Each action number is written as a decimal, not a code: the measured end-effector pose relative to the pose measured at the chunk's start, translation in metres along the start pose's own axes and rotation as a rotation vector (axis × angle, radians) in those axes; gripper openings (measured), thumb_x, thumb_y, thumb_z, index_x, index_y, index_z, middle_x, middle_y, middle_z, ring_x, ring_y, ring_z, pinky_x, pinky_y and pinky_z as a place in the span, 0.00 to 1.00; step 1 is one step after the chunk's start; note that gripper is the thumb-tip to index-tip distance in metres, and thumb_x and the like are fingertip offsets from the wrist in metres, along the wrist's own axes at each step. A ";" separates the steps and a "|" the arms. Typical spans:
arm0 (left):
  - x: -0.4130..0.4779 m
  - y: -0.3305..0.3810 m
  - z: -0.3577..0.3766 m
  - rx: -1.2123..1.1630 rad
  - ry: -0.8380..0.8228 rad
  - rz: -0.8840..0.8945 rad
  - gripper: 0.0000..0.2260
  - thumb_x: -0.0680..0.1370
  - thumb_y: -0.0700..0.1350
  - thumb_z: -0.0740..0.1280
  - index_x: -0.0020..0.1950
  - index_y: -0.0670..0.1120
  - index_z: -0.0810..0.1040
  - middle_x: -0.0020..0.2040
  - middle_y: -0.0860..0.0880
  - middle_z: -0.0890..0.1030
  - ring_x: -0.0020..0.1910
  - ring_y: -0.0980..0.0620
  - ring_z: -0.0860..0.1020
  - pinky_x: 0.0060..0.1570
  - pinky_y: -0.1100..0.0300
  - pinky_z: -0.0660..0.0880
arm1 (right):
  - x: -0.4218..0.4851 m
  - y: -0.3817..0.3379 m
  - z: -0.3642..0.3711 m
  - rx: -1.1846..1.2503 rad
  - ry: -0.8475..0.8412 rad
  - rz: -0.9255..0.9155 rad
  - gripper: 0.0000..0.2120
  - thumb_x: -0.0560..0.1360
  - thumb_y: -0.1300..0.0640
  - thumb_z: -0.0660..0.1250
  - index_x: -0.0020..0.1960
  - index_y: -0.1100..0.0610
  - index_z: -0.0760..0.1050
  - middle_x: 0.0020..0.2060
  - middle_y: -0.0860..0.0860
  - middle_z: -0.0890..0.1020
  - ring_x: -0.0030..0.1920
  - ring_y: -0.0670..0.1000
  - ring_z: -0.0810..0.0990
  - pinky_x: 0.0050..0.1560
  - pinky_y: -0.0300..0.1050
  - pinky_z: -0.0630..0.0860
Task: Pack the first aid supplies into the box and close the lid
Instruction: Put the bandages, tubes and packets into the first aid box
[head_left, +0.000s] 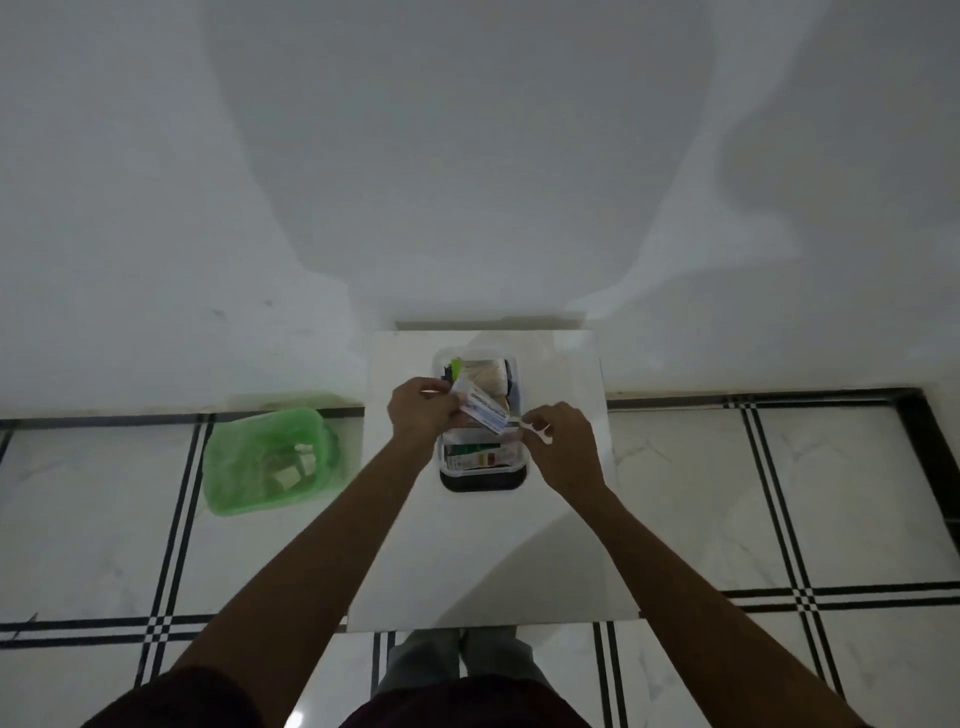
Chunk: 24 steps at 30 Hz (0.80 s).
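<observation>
A clear plastic box (443, 457) stands on a small white table (483, 561), its dark lid (480, 482) lying under its near end. Inside it I see a gauze roll (485, 376), a green-tipped item (456, 368) and flat medicine packets (480, 457). My left hand (421, 413) grips a white tube-shaped pack with blue print (485, 411), held slanted over the box. My right hand (563, 447) pinches a small white strip (535, 430) at the pack's right end, above the box's right rim.
A green plastic bin (267, 462) with white scraps inside sits on the tiled floor left of the table. A white wall rises right behind the table. My legs show under the table's near edge.
</observation>
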<state>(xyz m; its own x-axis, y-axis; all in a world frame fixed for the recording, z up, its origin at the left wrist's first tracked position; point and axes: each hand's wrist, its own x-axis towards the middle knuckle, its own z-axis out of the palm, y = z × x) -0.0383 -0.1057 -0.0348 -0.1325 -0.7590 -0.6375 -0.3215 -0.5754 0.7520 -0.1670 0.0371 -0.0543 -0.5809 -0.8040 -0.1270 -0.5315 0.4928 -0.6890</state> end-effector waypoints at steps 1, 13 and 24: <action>0.002 -0.002 0.007 0.035 0.038 -0.017 0.09 0.67 0.36 0.77 0.40 0.43 0.78 0.44 0.39 0.83 0.38 0.42 0.84 0.41 0.51 0.83 | 0.000 0.003 -0.002 0.038 -0.012 0.023 0.08 0.71 0.57 0.73 0.49 0.58 0.80 0.42 0.55 0.81 0.41 0.49 0.75 0.41 0.38 0.69; -0.014 -0.029 0.009 0.652 0.139 0.176 0.09 0.70 0.48 0.72 0.44 0.44 0.79 0.40 0.47 0.80 0.39 0.49 0.78 0.34 0.58 0.70 | 0.006 -0.008 0.020 -0.224 -0.084 -0.047 0.18 0.72 0.50 0.70 0.60 0.52 0.76 0.62 0.59 0.72 0.61 0.59 0.68 0.56 0.59 0.73; 0.005 -0.038 -0.013 0.465 -0.093 0.021 0.20 0.77 0.49 0.62 0.68 0.44 0.69 0.57 0.39 0.79 0.52 0.39 0.80 0.50 0.45 0.80 | 0.008 0.017 0.013 0.187 0.118 0.222 0.11 0.76 0.57 0.67 0.56 0.59 0.77 0.56 0.58 0.78 0.59 0.57 0.75 0.60 0.40 0.70</action>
<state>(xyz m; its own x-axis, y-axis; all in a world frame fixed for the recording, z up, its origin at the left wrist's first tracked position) -0.0147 -0.0914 -0.0646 -0.2198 -0.7263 -0.6513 -0.7009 -0.3468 0.6232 -0.1724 0.0343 -0.0765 -0.7436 -0.6339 -0.2128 -0.2674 0.5737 -0.7742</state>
